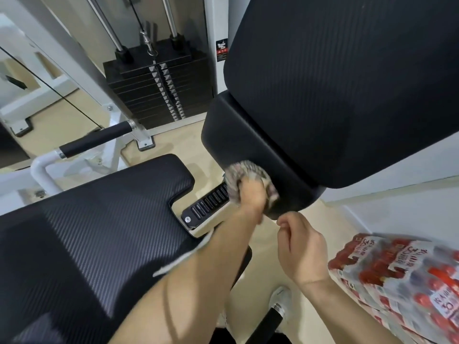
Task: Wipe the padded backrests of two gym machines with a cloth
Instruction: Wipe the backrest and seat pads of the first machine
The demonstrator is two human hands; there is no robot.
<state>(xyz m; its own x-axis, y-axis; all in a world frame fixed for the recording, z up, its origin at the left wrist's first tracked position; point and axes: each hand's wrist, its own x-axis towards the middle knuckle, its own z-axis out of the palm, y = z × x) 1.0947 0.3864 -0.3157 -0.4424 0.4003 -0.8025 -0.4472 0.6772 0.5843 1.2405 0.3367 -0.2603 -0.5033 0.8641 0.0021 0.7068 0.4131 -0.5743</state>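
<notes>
A gym. Beyond the fingers (250, 189), a black weight stack (159, 85) on guide rods with a cable (selector type); a white steel frame (57, 60) with a foam-gripped handle (96, 139) to their left; textured black pads (347, 83) above and below them; beige floor (198, 142).

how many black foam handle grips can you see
2: one grip on the white bar at left, above the seat pad; another grip at the bottom edge beside the shoe. More may be hidden out of view.

A black weight stack (159, 88) stands behind; shrink-wrapped red-capped bottles (407, 281) lie right.
</notes>
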